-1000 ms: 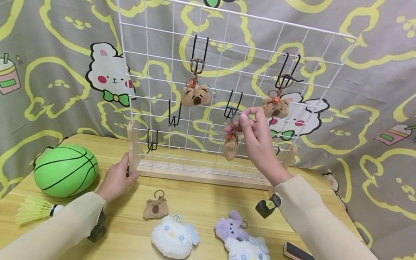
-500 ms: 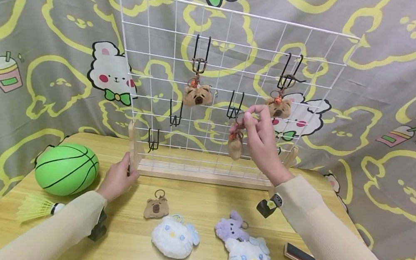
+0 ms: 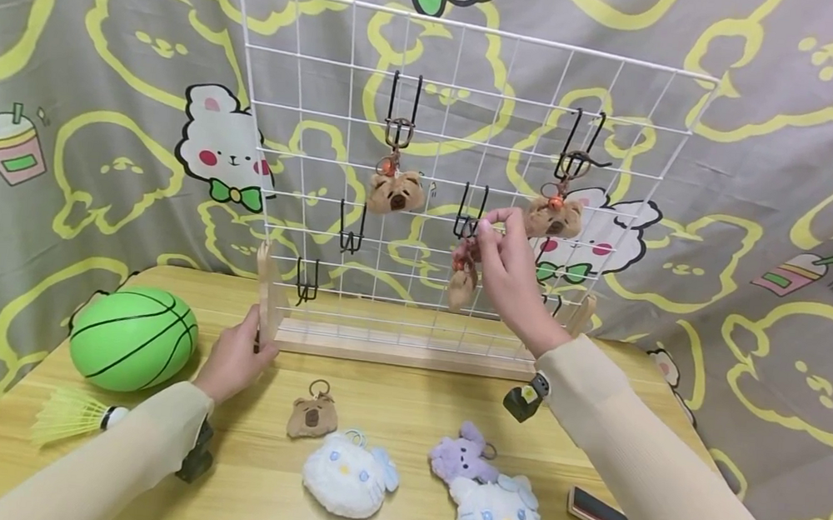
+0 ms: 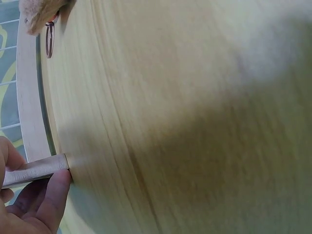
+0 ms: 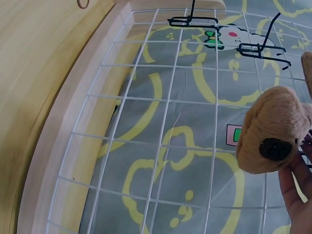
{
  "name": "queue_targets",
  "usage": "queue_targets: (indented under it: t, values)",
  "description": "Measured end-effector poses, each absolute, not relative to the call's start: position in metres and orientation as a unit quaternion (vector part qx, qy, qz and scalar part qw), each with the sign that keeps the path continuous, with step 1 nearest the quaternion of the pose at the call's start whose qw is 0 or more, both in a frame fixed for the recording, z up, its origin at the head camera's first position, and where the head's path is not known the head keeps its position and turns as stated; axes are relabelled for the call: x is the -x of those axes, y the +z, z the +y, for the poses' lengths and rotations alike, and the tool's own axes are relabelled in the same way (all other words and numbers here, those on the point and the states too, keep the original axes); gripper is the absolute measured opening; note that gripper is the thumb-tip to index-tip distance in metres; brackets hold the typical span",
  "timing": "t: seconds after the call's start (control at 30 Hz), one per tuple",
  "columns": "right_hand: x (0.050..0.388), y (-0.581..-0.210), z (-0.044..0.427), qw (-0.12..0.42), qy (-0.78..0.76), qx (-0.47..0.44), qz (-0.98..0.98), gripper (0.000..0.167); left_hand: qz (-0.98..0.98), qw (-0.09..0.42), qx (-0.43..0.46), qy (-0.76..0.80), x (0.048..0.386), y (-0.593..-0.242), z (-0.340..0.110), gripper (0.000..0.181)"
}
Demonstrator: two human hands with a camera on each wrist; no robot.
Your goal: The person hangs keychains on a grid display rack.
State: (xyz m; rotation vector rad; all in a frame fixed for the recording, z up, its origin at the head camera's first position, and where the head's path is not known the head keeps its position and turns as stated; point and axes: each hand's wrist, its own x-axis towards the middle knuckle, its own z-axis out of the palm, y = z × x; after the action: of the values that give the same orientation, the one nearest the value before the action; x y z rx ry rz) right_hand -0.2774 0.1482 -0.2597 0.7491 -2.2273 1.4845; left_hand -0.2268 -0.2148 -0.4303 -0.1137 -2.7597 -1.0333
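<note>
In the head view, my right hand point(image 3: 511, 273) pinches the ring end of a brown plush bear keychain point(image 3: 462, 288) right beside a black hook point(image 3: 464, 206) midway along the white wire grid rack point(image 3: 436, 164). Fingers cover the ring, so whether it touches the hook I cannot tell. The bear dangles below, its dark nose plain in the right wrist view point(image 5: 273, 122). My left hand point(image 3: 234, 360) grips the rack's left wooden foot point(image 3: 267, 300), thumb and fingers on either side of it in the left wrist view. Two similar bear keychains point(image 3: 396, 192) hang from upper hooks.
On the table lie another brown bear keychain point(image 3: 313, 417), two white cat plushes point(image 3: 345, 475), and a purple plush point(image 3: 464, 457). A green ball point(image 3: 133, 340) and yellow shuttlecock point(image 3: 70, 417) are at left, a paddle-like item point(image 3: 603, 512) at right. Lower hooks point(image 3: 306, 281) hold nothing.
My right hand has moved slightly left with the bear keychain, closer to the middle hook. The left hand keeps its grip on the wooden foot.
</note>
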Motion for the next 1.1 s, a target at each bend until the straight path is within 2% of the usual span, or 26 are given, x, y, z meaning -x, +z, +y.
queue_targets:
  t: [0.33, 0.77, 1.1]
  values:
    - [0.283, -0.260, 0.141, 0.198, 0.506, -0.211, -0.812, 0.025, -0.931, 0.106, 0.044, -0.347, 0.226, -0.429, -0.213, 0.051]
    - [0.280, -0.259, 0.144, 0.241, 0.451, -0.185, -0.839, 0.024, -0.931, 0.110, 0.046, -0.346, 0.227, -0.428, -0.212, 0.048]
    - [0.268, -0.263, 0.151, 0.227, 0.460, -0.198, -0.835, 0.024, -0.931, 0.109, 0.044, -0.346, 0.227, -0.430, -0.216, 0.049]
